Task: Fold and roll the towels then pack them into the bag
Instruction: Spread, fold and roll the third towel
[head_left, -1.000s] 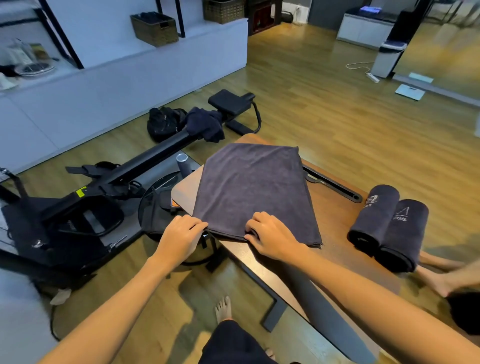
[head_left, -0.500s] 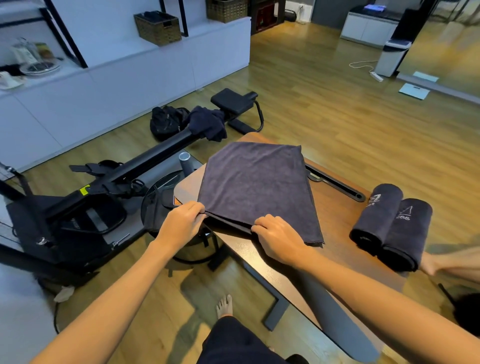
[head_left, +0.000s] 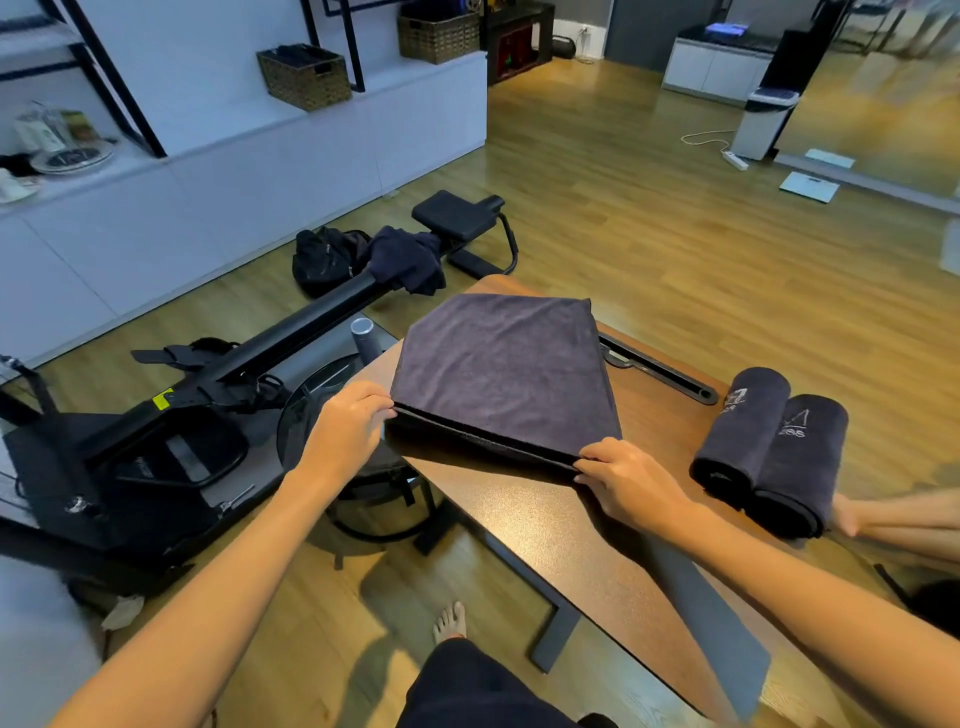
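both hands, left hand (head_left: 347, 434) and right hand (head_left: 626, 480), have now lifted the near edge of the folded towel (head_left: 501, 371), pinching its corners, so the next fold begins.

1. There is one view only, a wide-angle camera worn on the person's head; no second view shares the scene.
2. It looks forward and steeply down, so both forearms enter from the bottom edge, at about 7 and 5 o'clock.
3. It sits close above the wooden table (head_left: 524, 514), whose near edge runs diagonally from centre towards 5 o'clock.
4. The folded towel (head_left: 501, 371) fills the middle of the picture, close to the lens.
5. The wide lens bends straight lines at the edges; the far floor and the white cabinets (head_left: 719, 65) appear at 12 to 1 o'clock.
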